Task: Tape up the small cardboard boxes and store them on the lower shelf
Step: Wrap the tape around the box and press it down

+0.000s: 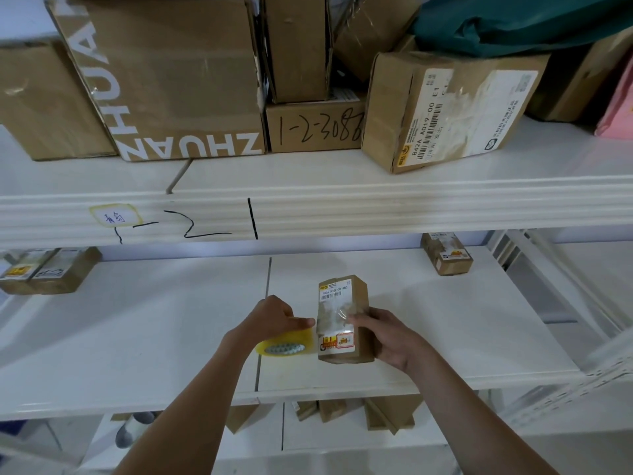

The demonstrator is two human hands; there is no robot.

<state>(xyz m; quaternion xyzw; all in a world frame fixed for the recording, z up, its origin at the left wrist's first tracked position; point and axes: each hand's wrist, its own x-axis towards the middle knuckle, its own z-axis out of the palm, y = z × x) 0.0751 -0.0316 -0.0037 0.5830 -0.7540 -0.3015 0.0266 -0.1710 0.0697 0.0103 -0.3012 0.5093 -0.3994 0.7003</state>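
A small cardboard box (343,303) with shipping labels stands on the white middle shelf (171,320), held from the right side by my right hand (387,334). My left hand (274,317) grips a roll of clear yellowish tape (286,344) just left of the box, its thumb reaching toward the box's front. Clear tape lies across the box's middle. Below the shelf's front edge, several small brown boxes (387,414) sit on the lower shelf (342,437), mostly hidden.
Two small boxes (48,270) rest at the shelf's far left, another small box (447,253) at the back right. The upper shelf (308,207) carries large cartons (178,80) and a green bag (513,22). A metal upright (561,303) stands on the right.
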